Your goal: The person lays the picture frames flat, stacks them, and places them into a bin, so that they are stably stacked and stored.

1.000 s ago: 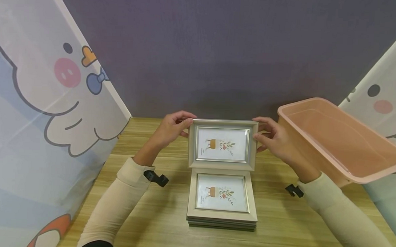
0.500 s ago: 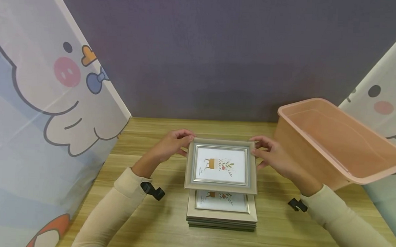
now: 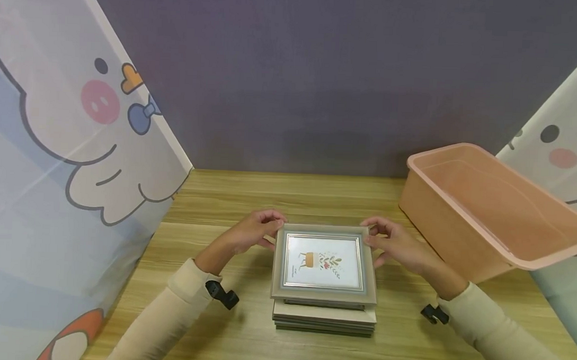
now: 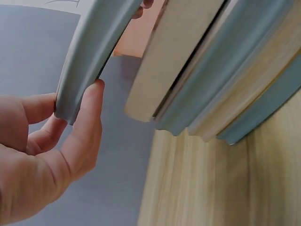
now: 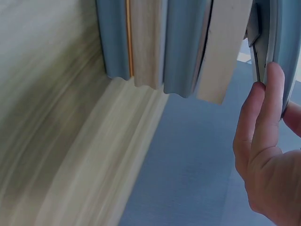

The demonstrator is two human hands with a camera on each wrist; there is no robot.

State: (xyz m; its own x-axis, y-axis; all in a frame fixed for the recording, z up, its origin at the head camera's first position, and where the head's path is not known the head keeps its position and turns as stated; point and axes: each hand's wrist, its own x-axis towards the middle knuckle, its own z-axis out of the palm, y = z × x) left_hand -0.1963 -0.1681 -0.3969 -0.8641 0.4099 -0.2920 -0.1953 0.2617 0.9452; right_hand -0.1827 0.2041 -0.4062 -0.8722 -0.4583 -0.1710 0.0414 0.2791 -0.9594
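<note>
A grey-blue picture frame with a flower-and-chair print is held just above a stack of picture frames. My left hand pinches its far left corner, thumb on top and fingers beneath. At the far right corner my right hand grips it the same way. Both wrist views show a gap between the held frame and the stack. The stack mixes cream and grey-blue frames lying flat on one another. The held frame hides most of the stack's top face.
A pink plastic bin stands at the right on the wood-grain table. A dark wall rises behind the table. Cartoon-printed panels flank both sides.
Both hands have brought the held frame down and toward the near side, from behind the stack to over it. It has tipped from steeply upright to flatter, covering the top print.
</note>
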